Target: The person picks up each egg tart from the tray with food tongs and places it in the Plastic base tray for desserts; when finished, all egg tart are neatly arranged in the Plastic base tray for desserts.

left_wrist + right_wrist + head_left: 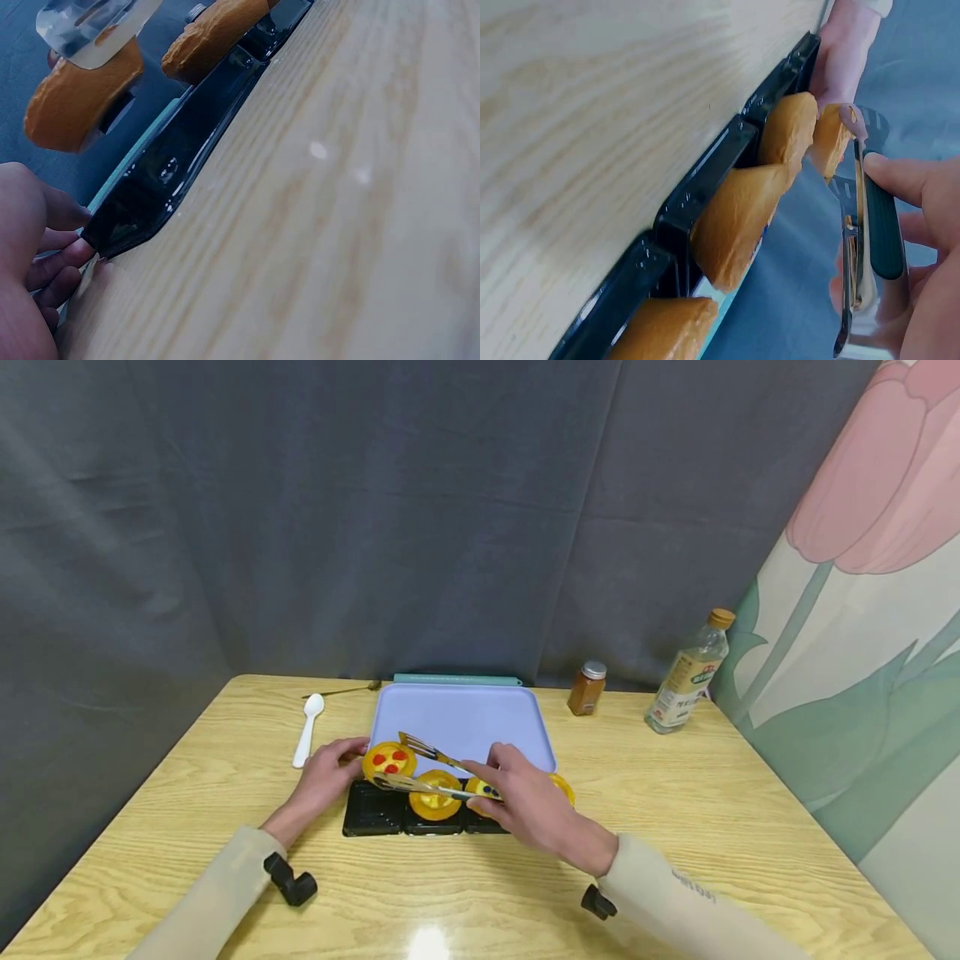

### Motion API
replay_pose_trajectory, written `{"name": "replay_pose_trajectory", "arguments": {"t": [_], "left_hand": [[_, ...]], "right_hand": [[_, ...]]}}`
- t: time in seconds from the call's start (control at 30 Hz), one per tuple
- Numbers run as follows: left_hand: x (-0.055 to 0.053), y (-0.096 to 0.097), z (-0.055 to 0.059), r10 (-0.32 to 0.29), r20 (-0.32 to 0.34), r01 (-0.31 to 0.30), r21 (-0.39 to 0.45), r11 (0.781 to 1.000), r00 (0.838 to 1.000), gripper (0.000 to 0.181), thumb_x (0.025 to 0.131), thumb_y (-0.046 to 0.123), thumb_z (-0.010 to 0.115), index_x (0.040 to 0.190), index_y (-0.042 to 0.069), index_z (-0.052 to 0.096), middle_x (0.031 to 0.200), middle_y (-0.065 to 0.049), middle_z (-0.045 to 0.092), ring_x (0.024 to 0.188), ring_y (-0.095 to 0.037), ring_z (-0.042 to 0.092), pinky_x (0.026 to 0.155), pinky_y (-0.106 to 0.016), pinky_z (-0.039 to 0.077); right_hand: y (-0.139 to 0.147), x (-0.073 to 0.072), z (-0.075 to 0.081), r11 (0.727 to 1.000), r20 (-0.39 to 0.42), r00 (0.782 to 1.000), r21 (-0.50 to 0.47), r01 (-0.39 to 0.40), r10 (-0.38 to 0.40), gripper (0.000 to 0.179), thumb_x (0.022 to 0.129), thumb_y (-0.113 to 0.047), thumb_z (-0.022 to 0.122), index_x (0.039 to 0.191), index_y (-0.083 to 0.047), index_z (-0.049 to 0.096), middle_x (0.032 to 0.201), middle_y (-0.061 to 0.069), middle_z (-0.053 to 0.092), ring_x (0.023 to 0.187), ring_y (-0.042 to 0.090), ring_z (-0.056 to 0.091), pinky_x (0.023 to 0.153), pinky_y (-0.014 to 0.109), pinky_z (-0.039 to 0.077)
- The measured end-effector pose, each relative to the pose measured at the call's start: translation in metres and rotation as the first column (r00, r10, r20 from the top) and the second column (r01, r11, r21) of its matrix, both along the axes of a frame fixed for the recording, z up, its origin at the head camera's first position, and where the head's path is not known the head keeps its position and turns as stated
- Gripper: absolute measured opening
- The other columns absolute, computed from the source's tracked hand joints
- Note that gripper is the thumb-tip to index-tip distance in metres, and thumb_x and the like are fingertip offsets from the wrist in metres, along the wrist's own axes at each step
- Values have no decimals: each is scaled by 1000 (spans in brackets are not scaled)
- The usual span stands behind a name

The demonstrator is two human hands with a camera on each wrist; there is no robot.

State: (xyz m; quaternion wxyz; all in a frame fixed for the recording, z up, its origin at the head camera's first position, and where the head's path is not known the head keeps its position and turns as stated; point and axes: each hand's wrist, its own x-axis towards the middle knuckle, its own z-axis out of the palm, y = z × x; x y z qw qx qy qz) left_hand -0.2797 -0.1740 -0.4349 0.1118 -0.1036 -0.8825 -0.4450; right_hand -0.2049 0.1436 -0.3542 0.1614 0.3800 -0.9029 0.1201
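My right hand [536, 802] holds metal serving tongs [847, 277] with dark green grips. Their slotted ends clasp a tart with red toppings [390, 764], raised over the left end of a black compartment tray [372, 824]. At that tray's left corner, my left hand [327, 779] pinches the edge between thumb and fingers, as the left wrist view shows. A tart with a yellow filling [437, 811] sits in the tray, right of the bare left compartment. Beyond it are a tart with dark blue toppings [477, 787], partly behind my right hand, and another tart [562, 785] at the right end.
A lavender tray [465, 718] lies just behind the black one, with a teal strip [457, 679] at its back. To the left lie a white spoon [308, 732] and a thin brown utensil [345, 690]. A spice jar [587, 691] and a glass bottle [682, 685] stand back right.
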Motion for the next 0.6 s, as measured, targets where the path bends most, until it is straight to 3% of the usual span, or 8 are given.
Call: {"name": "replay_pose_trajectory", "arguments": {"t": [0.13, 0.6], "left_hand": [[-1, 1, -1, -7, -31, 7, -2, 1000, 999, 36, 95, 5, 62, 128, -8, 65, 109, -16, 70, 101, -33, 64, 94, -49, 45], [0, 0, -1, -24, -10, 24, 10, 1000, 1000, 39, 96, 7, 65, 132, -7, 62, 112, -17, 69, 100, -31, 63, 91, -46, 46]], "right_hand": [[-2, 4, -3, 999, 10, 999, 15, -40, 40, 48, 94, -27, 73, 137, -10, 64, 87, -5, 38, 76, 11, 35, 63, 23, 33], [-5, 10, -16, 997, 33, 997, 19, -77, 76, 50, 95, -28, 73, 139, -9, 62, 88, -6, 37, 78, 11, 34, 63, 22, 31]]}}
